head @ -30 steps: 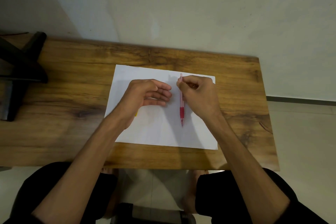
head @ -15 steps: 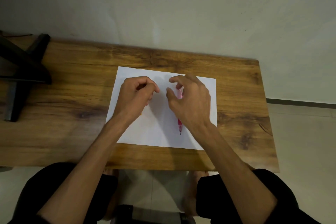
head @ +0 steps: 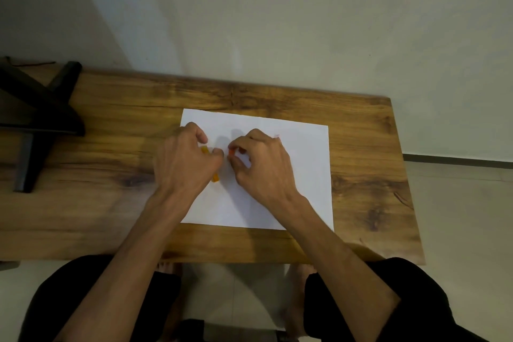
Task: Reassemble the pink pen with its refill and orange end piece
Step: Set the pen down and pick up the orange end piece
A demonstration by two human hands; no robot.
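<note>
Head view, orange piece [head: 215, 177]: long axis running near-to-far with a slight lean, near end showing below the left hand, far end [head: 204, 149] showing above the thumb; middle hidden under the hand; lying on or just over the paper, contact not clear.
Small orange-red piece [head: 231, 151]: pinched at the right hand's fingertips, too small and blurred to tell which way it points.
Pink pen: only a faint pink speck [head: 276, 136] at the far edge of the right hand; barrel hidden, axis not readable.
Left hand [head: 186, 164]: grip closed, fingers curled down over the orange piece, thumb tip close to the right hand's fingertips.
Right hand [head: 262, 164]: grip closed to a pinch, thumb and forefinger on the small orange-red piece, other fingers curled above the paper.
Paper [head: 302, 175]: one white sheet, flat, about mid-table, both hands over its left half.
Table [head: 111, 203]: wooden, dark grain and knots, far edge against the wall.
Black stand [head: 36, 119]: on the table's far left, well apart from the paper.
Room: pale plain wall [head: 277, 22], tiled floor [head: 458, 216] to the right.
Count: two hands, one sheet, two orange bits seen, one stand.
Person: seated, dark shorts [head: 388, 300], bare feet under the table.
</note>
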